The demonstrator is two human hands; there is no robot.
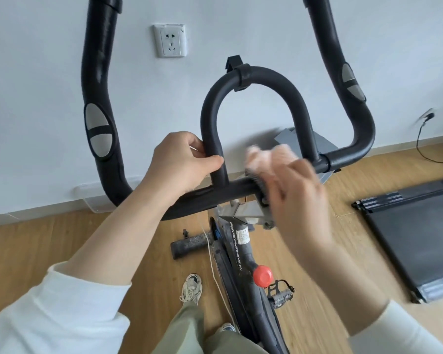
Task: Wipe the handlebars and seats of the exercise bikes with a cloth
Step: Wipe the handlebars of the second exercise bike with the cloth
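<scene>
Left grip (pixel 179 164) is wrapped round the left leg of the U-shaped inner loop (pixel 253 77) of the black handlebars (pixel 97 85), with the fingers curled behind the padded tube and the thumb lying across its front. Right grip (pixel 297 200) is blurred. It holds a bunched pinkish-white cloth (pixel 266 157) in its curled fingers, and the cloth sits on top of the crossbar (pixel 195 198), between the two legs of the loop and nearer the right one. Both forearms come out of white sleeves (pixel 62 315).

Below the crossbar the bike's stem runs down to a red knob (pixel 263 275), with a pedal (pixel 281 295) just to its right. The front stabiliser foot (pixel 189 245) rests on the wooden floor (pixel 62 238). A pale shoe (pixel 191 287) stands left of the frame.

A white socket (pixel 169 40) is on the wall behind the handlebars. A black treadmill deck (pixel 420 238) lies on the floor to the right, well apart from the bike. A dark cable (pixel 425 139) hangs down the wall near it.
</scene>
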